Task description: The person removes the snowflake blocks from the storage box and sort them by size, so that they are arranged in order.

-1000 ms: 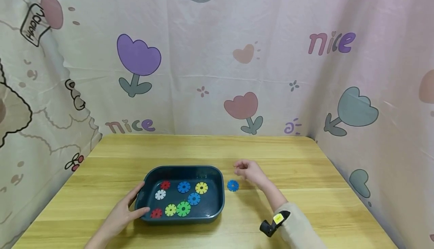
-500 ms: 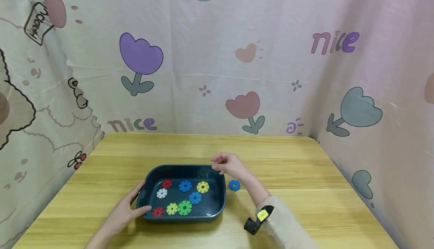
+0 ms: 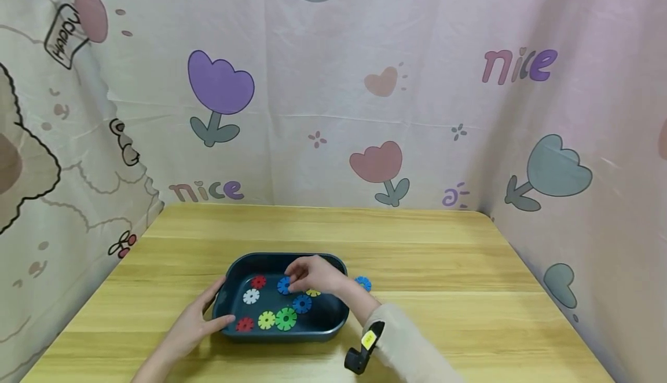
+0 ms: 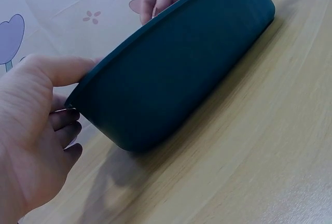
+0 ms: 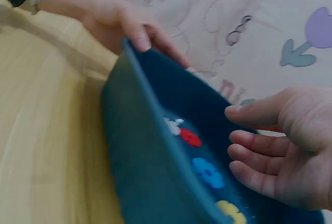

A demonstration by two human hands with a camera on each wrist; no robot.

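Observation:
My left hand [image 3: 190, 326] grips the left end of a dark teal basin [image 3: 281, 336]; in the left wrist view the thumb lies on its rim, the other fingers beneath. Over the basin hovers my right hand [image 3: 319, 276], fingers loosely bent, with nothing visible between thumb and fingers in the right wrist view. Its fingertips are close to a blue notched disc [image 3: 283, 285] and partly cover a yellow one [image 3: 313, 293]. Around them in the basin lie red [image 3: 258, 281], white [image 3: 251, 296] and green [image 3: 285, 318] discs, plus several others.
Outside the basin, by its right wall, a blue disc [image 3: 363, 283] lies on the wooden table [image 3: 443, 261], partly hidden by the right forearm. A patterned curtain [image 3: 312, 168] hangs behind the table and along both sides.
My right hand has travelled left from beside the basin, past its rim, to above the discs inside. The left hand keeps its grip on the basin's end.

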